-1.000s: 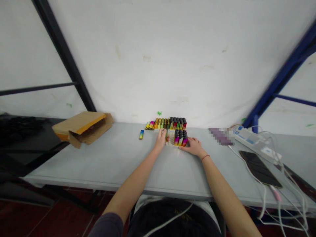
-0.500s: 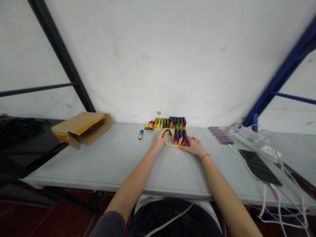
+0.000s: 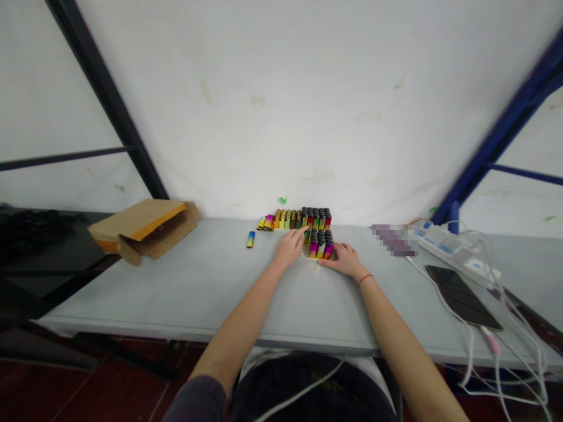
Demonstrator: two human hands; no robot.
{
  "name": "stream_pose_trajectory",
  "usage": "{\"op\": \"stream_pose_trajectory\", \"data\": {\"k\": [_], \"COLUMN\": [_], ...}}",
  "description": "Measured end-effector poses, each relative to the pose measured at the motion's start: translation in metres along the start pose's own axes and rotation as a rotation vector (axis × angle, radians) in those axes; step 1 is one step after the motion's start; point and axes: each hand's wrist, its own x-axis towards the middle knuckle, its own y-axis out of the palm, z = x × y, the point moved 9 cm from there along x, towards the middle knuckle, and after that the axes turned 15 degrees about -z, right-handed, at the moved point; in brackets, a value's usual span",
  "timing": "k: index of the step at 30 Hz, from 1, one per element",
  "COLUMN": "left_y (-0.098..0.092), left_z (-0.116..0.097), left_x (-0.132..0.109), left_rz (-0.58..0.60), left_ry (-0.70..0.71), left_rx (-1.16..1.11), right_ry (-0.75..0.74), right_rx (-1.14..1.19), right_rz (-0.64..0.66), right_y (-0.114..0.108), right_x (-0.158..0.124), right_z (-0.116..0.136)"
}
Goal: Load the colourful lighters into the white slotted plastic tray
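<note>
Colourful lighters with black tops [image 3: 321, 245] stand upright in rows in a pale tray [image 3: 304, 253] with round sockets. My left hand [image 3: 290, 246] reaches over the tray's left part, its fingertips closed on a green lighter [image 3: 307, 239] beside the standing rows. The hand partly hides this lighter and the sockets. Around the tray's right front corner, my right hand [image 3: 346, 260] grips, thumb along the front and fingers at the side.
Behind stands another group of lighters [image 3: 315, 217], next to yellow-topped lighters [image 3: 288, 218] and several lying ones [image 3: 265, 223]. One blue-yellow lighter [image 3: 250, 239] lies apart. A cardboard box [image 3: 145, 225] sits left; a phone [image 3: 461, 297], power strip [image 3: 457, 252] and cables are right.
My left hand has moved slightly right with the green lighter, which was tilted and now sits closer to the standing rows. My right hand has stayed at the tray.
</note>
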Motion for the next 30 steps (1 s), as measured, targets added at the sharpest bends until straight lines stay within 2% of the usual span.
{"op": "stream_pose_trajectory", "data": {"k": [5,8,11,14,16,18,21,26,28,30], "left_y": [0.008,-0.002,-0.038,-0.084,-0.106,-0.119,-0.124,-0.110,-0.107,-0.106], "left_z": [0.005,0.007,0.022,0.051,0.069,0.084,0.102,0.114,0.113,0.110], "left_x": [-0.005,-0.002,0.005,0.000,-0.007,-0.013,-0.019,-0.021,-0.017,-0.009], "left_rz": [0.087,0.059,-0.114,-0.267,-0.307,-0.300,-0.227,-0.079,-0.116,-0.208], "left_ry": [0.002,-0.041,-0.198,-0.439,-0.552,-0.627,-0.712,-0.751,-0.736,-0.690], "left_rx": [0.130,0.218,0.398,0.634,0.744,0.799,0.808,0.681,0.612,0.529], "right_ry": [-0.003,-0.007,-0.004,-0.005,-0.003,0.000,0.001,0.003,0.005,0.003], "right_rx": [-0.001,-0.001,0.000,0.010,0.015,0.018,0.017,0.015,0.014,0.012], "right_rz": [-0.005,-0.004,-0.001,0.004,0.006,0.009,0.017,0.021,0.020,0.019], "right_y": [0.000,0.000,0.001,0.002,0.002,0.003,0.002,0.001,0.001,0.001], "right_x": [0.000,0.000,0.000,0.000,0.001,0.001,0.001,0.000,0.000,0.000], "right_z": [0.000,0.000,-0.001,-0.002,-0.002,-0.002,-0.002,-0.001,-0.001,-0.001]}}
